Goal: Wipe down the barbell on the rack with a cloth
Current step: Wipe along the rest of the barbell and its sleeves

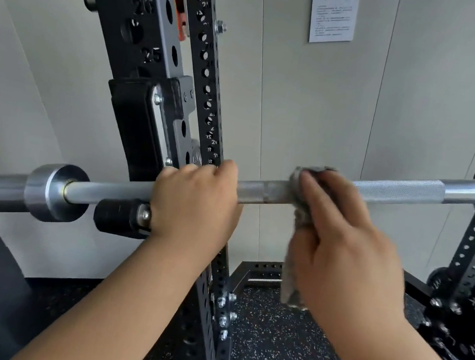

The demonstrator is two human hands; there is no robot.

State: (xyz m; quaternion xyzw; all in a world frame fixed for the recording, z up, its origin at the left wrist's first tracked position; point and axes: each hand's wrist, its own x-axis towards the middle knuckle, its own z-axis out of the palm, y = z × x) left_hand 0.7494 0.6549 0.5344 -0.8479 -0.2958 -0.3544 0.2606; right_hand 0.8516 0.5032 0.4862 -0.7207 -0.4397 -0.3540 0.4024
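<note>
While L hand (pixel 195 204) grips barbell (pixel 398 190), R hand (pixel 344 242) fingers (pixel 318 188) clamp grey cloth (pixel 292 280) round it. Axis runs L-R; bare length lies R of cloth.

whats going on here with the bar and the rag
A person is wiping a barbell that sits on a black rack. The right hand holds a grey cloth wrapped over the knurled shaft, with the cloth's tail hanging below the bar. The left hand grips the shaft beside the rack's hook, apparently steadying it.
</note>
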